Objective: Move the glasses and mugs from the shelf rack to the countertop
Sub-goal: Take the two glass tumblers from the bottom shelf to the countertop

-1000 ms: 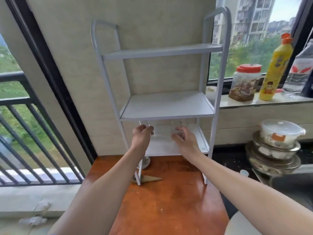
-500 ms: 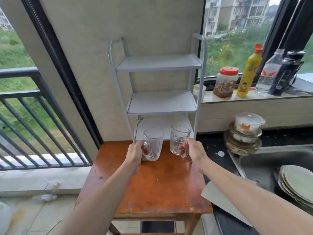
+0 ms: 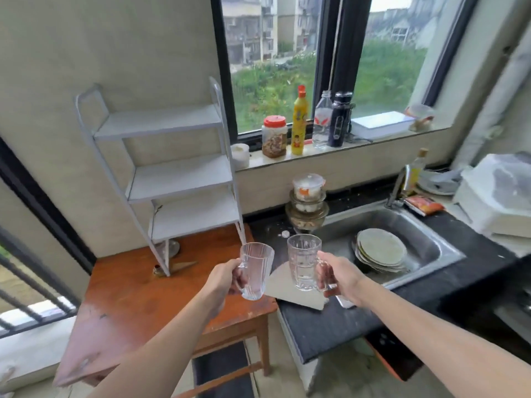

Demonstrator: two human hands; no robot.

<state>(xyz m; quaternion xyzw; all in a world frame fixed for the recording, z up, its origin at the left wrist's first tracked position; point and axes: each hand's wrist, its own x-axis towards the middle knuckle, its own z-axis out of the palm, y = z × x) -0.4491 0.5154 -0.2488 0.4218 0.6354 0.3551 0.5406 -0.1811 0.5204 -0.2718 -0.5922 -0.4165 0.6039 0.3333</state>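
Clear ribbed glass mug and clear dimpled glass mug, both glossy. White metal shelf rack, matt.

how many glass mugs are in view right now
2. A ribbed clear glass mug is held in the left hand, over the orange wooden table's edge; a dimpled clear glass mug is in the right hand, above the black countertop. Others may be out of view.

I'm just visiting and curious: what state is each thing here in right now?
Left glass mug: upright, gripped by the left hand.
Right glass mug: upright, gripped by the right hand.
Shelf rack: standing on the wooden table.
Red-lidded jar: closed.
Yellow bottle: capped, upright.
Plates: stacked in the sink.
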